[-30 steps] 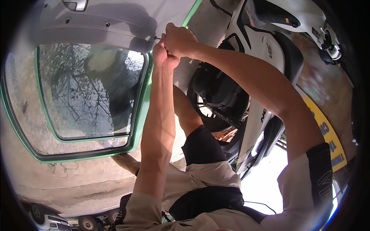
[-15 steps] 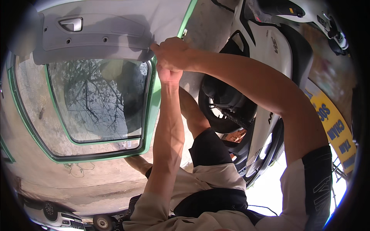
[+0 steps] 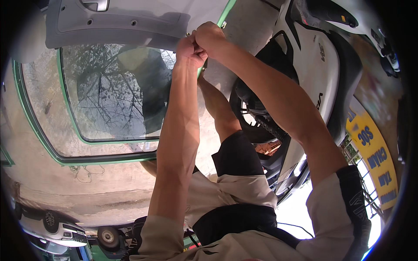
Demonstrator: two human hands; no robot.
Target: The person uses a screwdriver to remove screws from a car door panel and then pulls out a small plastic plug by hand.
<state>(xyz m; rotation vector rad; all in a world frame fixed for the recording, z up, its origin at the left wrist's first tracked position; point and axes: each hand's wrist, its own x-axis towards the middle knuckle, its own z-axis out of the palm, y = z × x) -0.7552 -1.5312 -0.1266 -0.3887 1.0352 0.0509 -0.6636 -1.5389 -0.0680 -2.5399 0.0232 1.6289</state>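
Two bare hands at a vehicle panel's corner, as I view them remotely through the head camera. The left hand [image 3: 189, 50] and right hand [image 3: 210, 37] meet, the right overlapping the left. Fingers on both are curled well in, nearly to fists; what they have hold of, if anything, is hidden, and I cannot tell. The grey trim panel [image 3: 117, 28] lies above the window glass [image 3: 117, 91], its lower right corner just beside the left hand; contact I cannot confirm. The green edge [image 3: 226, 13] runs past the right hand; a white motorcycle [image 3: 315, 65] stands to the right.

Hazards, in my judgement: a slip under uneven force could scrape the panel or drive knuckles against the green edge; a small part, if one is held, could drop unseen because the hands mask it; crossed thumbs and fingers could pinch each other.
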